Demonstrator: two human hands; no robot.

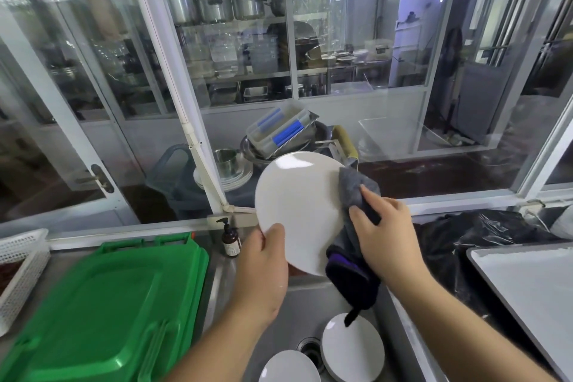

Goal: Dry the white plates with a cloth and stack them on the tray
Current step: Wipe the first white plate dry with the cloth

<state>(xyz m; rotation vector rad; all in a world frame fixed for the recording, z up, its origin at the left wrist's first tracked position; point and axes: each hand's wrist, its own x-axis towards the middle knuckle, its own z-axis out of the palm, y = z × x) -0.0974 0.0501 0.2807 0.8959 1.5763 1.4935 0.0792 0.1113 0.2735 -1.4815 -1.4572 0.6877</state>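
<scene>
A white plate (299,205) is held tilted above the sink (297,304), its lower edge clasped in the left hand's (263,270) grip. A grey cloth (356,226) is pressed to its right rim by the right hand (387,232), fingers curled round the cloth. Two plates (350,347) lie in the sink; the tray (527,282) rests at right on the desk.
</scene>
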